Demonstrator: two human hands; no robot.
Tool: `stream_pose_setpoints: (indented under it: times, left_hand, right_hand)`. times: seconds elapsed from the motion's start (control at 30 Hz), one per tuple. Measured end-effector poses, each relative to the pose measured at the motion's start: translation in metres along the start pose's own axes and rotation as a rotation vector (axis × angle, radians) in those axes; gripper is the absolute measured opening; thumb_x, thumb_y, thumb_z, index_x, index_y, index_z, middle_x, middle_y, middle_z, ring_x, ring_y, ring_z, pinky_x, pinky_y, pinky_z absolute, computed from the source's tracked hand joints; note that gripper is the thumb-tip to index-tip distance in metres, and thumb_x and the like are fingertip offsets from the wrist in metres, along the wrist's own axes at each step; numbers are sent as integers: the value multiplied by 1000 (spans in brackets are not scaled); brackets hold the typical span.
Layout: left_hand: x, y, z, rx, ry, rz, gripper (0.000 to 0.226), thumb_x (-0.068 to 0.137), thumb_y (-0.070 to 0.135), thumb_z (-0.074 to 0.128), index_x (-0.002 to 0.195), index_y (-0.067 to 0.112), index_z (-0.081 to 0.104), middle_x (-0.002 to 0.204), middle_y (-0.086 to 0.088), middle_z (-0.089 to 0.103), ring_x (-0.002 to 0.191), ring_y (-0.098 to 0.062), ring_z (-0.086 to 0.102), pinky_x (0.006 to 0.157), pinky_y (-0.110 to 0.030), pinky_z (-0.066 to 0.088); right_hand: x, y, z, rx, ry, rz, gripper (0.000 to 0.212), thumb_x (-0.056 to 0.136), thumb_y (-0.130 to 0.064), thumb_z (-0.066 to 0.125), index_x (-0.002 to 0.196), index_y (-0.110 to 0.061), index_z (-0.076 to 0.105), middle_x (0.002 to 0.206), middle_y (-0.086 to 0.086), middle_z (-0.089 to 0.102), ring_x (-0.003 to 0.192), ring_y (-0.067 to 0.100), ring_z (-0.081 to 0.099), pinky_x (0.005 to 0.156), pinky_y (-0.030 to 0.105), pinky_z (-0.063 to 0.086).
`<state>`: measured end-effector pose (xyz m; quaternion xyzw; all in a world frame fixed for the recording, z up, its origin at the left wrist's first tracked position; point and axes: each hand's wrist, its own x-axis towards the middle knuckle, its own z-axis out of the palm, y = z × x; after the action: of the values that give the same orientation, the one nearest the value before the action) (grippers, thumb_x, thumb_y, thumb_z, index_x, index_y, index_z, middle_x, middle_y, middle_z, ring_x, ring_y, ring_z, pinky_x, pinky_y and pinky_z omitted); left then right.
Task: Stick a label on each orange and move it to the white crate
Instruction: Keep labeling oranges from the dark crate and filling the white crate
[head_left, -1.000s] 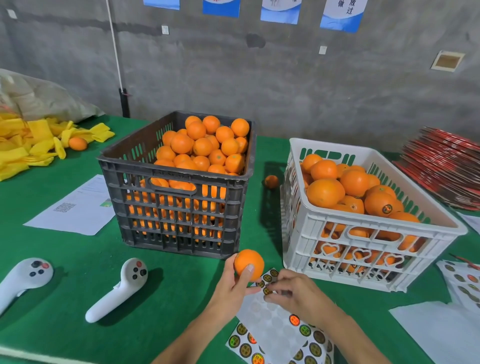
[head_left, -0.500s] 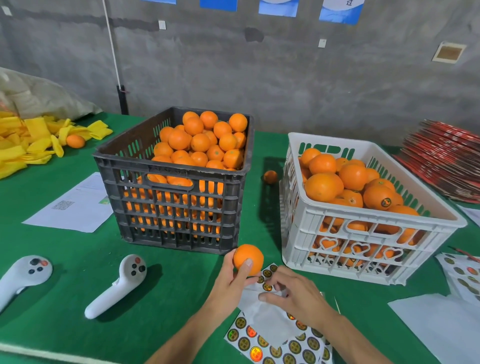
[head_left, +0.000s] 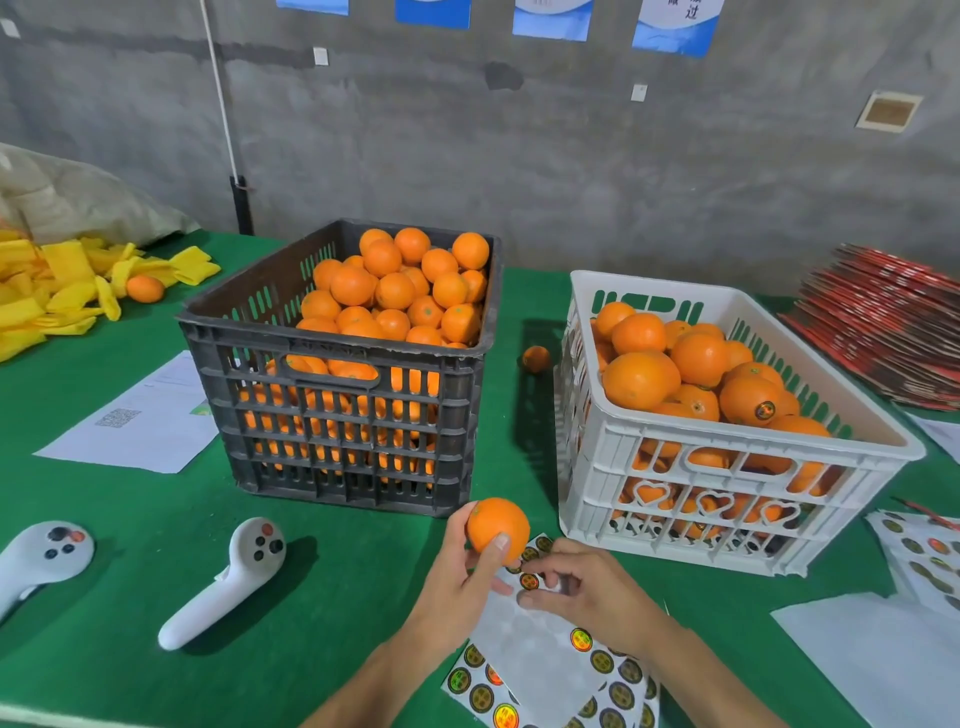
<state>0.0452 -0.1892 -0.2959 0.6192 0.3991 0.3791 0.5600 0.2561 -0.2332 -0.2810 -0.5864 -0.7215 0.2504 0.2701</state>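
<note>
**One head-worn view, looking forward and down**

A single wide-angle camera sits on the person's head, facing the grey wall (head_left: 519, 156) beyond the green table (head_left: 130, 597). It looks down steeply, close over the table's near edge; the wall stands far behind it. Straight lines bow toward the frame's borders. No second view shares the scene.
</note>
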Motion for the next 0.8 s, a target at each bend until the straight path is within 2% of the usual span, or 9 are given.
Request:
stream_pose_setpoints:
  times: [0.1, 0.2, 0.3, 0.43, 0.57, 0.67, 0.8]
  left_hand:
    - [0, -1, 2, 5, -19, -3, 74, 90, 73, 54, 150, 37, 31, 115, 17, 68, 93, -17, 77, 98, -44, 55]
    - [-1, -1, 3, 1, -40, -35, 73, 92, 73, 54, 151, 38, 30, 123, 11, 65, 98, -16, 77, 102, -45, 52]
    - [-2, 0, 1, 13, -31, -58, 65, 99, 64, 51, 151, 33, 28, 114, 17, 71, 96, -16, 77, 100, -50, 55]
    - [0, 4, -2, -2, -20, -82, 67, 98, 59, 48, 153, 27, 25, 106, 27, 71, 91, -20, 78, 96, -49, 57]
    - [2, 2, -2, -13, 5, -92, 61, 102, 53, 48, 152, 27, 27, 105, 12, 73, 90, -20, 78, 96, -51, 57]
    - [3, 1, -2, -1, 2, -83, 63, 99, 57, 48, 152, 28, 27, 116, 9, 68, 90, -19, 77, 97, -50, 57]
    - [3, -1, -2, 25, -12, -80, 66, 97, 62, 46, 151, 30, 27, 112, 9, 69, 88, -19, 77, 97, -49, 56]
  right_hand:
    - [1, 0, 1, 7, 13, -10, 37, 84, -55, 77, 118, -38, 76, 81, -7, 52, 69, 7, 46, 65, 23, 38]
    - [2, -1, 2, 14, 27, -13, 28, 87, -45, 78, 114, -36, 78, 77, -7, 54, 66, 7, 47, 63, 25, 38]
    - [4, 1, 1, 58, 39, 13, 22, 88, -42, 78, 108, -33, 80, 73, -13, 51, 62, 5, 46, 61, 17, 35]
    - [4, 1, -1, 93, 12, 20, 16, 89, -40, 78, 104, -33, 81, 71, -17, 49, 62, 4, 45, 62, 17, 35]
    - [4, 3, 3, 121, 36, 60, 9, 90, -39, 78, 97, -38, 81, 73, -13, 52, 64, 5, 45, 62, 22, 35]
    - [3, 2, 7, 163, 65, 112, 6, 88, -41, 79, 92, -44, 81, 76, -16, 59, 65, 4, 47, 62, 21, 37]
    - [4, -3, 5, 308, 51, 204, 5, 84, -36, 83, 88, -39, 82, 82, -13, 70, 70, 2, 56, 67, 19, 43]
